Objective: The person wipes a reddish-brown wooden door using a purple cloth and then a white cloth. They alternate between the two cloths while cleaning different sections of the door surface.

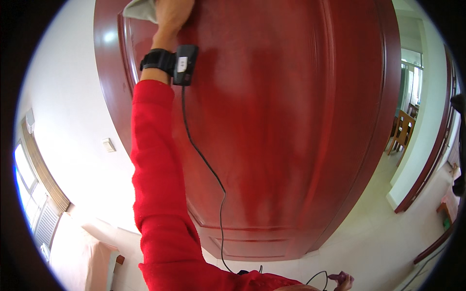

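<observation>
My left arm, in a red sleeve, reaches up to a dark red panelled door [267, 131]. At the top edge of the view my left hand [172, 14] presses a light grey cloth [141, 10] on the door's upper left part; its fingers are partly cut off. Around that wrist sits a black strap with a small black box [185, 65], from which a thin black cable hangs down the door. Low on the right, my right hand [344, 283] is closed on a small dark purple thing [339, 277] whose kind I cannot make out.
A white wall with a light switch [108, 145] stands left of the door. Farther left are a window [30, 182] and a pink-covered piece of furniture [82, 254]. Right of the door, a passage shows a wooden chair [402, 130] and pale floor tiles.
</observation>
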A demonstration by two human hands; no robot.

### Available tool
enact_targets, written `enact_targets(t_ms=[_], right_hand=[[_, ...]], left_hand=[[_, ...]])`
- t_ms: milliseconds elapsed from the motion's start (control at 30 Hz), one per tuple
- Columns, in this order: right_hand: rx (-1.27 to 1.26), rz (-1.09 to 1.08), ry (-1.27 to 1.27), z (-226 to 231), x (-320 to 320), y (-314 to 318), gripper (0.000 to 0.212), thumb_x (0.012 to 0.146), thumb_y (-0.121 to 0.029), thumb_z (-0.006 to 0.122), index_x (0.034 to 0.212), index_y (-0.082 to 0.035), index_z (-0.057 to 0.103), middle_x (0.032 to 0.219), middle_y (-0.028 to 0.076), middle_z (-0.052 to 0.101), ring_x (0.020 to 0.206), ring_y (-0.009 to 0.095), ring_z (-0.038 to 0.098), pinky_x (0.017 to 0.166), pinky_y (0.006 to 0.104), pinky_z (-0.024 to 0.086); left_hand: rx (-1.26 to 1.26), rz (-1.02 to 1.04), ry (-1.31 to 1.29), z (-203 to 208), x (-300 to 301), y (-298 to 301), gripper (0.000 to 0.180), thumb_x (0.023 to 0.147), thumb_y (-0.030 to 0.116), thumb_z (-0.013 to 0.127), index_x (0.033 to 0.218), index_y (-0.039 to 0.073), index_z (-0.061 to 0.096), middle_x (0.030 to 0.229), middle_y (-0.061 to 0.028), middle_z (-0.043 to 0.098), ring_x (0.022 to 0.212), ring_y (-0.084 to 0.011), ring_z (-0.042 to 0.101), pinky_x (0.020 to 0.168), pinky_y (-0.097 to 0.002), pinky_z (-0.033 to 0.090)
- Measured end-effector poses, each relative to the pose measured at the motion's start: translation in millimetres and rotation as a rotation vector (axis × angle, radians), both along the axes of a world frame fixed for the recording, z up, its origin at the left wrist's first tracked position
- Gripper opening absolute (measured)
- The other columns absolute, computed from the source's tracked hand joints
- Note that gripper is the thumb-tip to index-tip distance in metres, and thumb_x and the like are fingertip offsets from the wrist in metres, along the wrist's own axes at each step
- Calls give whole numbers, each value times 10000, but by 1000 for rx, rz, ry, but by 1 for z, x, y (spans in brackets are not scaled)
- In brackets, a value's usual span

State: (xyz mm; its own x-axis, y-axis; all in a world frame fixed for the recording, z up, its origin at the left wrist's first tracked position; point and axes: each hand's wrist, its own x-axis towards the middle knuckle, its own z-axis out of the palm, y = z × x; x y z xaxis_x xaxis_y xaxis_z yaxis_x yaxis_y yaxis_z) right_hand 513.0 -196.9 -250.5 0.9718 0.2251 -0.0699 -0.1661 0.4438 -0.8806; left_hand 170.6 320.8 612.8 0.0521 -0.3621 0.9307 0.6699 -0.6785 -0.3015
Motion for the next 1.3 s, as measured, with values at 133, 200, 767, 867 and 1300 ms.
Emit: enact_targets(t_ms=[133,200,767,867,1300], right_hand=[[71,-107,-69,4,-7,25,163,895,-148,562,968,-10,513,803,150,640,714,245,627,650,382,551],[43,-120,-28,7,-14,39,139,888,-154,574,941,-32,536,801,136,642,712,223,630,643,356,553],[91,-141,-28,-7,-18,47,99,873,-129,574,915,-41,555,811,136,664,655,212,628,564,324,546],[67,-108,11,-3,-20,50,124,874,-133,575,925,-27,536,817,150,660,679,224,633,598,343,552],[15,-90,-24,10,4,20,198,891,-184,583,938,-8,504,808,174,651,695,239,642,619,370,562]], left_hand=[[-60,4,-88,3,-57,38,487,861,379,524,1247,83,540,1207,-187,573,1124,-391,516,964,-459,382],[-95,45,-190,1,-88,57,570,864,520,501,1219,79,566,1190,-208,589,1129,-413,514,960,-450,390],[-292,-22,-375,-24,-111,64,558,875,466,488,1293,99,520,1269,-166,555,1190,-387,477,1006,-464,336],[-207,21,-367,-35,-87,54,547,886,460,477,1269,73,534,1287,-161,538,1187,-388,472,1016,-475,317],[5,48,-122,-37,96,-29,548,814,214,631,1320,70,478,1286,-136,532,1119,-346,506,993,-481,342]])
